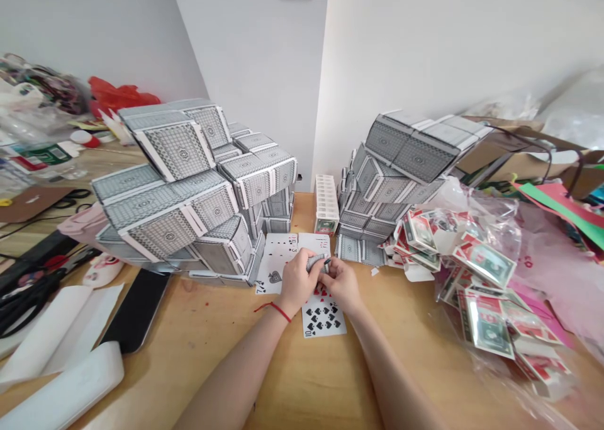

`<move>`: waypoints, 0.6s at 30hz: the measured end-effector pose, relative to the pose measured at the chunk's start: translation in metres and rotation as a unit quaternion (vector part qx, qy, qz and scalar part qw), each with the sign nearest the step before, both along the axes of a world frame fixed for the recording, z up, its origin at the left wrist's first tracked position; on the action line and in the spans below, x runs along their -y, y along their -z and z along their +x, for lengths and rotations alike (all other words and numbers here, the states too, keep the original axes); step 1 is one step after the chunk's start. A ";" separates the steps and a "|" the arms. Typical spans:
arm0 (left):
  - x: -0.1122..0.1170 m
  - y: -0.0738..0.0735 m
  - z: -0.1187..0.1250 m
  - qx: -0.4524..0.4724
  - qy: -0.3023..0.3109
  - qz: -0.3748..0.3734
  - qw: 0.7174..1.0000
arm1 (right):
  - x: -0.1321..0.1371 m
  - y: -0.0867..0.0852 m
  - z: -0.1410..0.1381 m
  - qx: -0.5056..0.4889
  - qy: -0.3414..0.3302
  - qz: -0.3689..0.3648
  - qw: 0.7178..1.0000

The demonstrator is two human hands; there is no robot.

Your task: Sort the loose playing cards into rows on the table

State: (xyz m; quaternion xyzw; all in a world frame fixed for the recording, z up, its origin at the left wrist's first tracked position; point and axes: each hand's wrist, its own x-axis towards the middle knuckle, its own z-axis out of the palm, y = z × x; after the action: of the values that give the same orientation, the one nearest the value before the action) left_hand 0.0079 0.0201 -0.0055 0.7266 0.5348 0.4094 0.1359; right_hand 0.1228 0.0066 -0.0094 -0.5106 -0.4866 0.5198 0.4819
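Observation:
My left hand and my right hand meet over the wooden table, both closed on a small grey-backed stack of playing cards. A red string circles my left wrist. Face-up cards lie under the hands: a ten of spades nearest me and a seven of spades to the left. Grey patterned card boxes are piled at left and at right.
A clear plastic bag of red-and-green card boxes lies at right, beside coloured paper and a brown box. A white tray stands by the wall. At left lie a black tablet, white paper rolls, scissors and clutter.

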 end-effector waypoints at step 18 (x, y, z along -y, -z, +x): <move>-0.004 -0.007 -0.004 0.091 -0.013 -0.058 0.994 | 0.000 0.000 0.003 -0.047 0.007 -0.002 0.999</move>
State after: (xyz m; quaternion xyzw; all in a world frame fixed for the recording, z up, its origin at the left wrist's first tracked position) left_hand 0.0042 0.0243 0.0011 0.6700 0.5528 0.4437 0.2208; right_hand 0.1253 0.0064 -0.0095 -0.4903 -0.4583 0.5408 0.5070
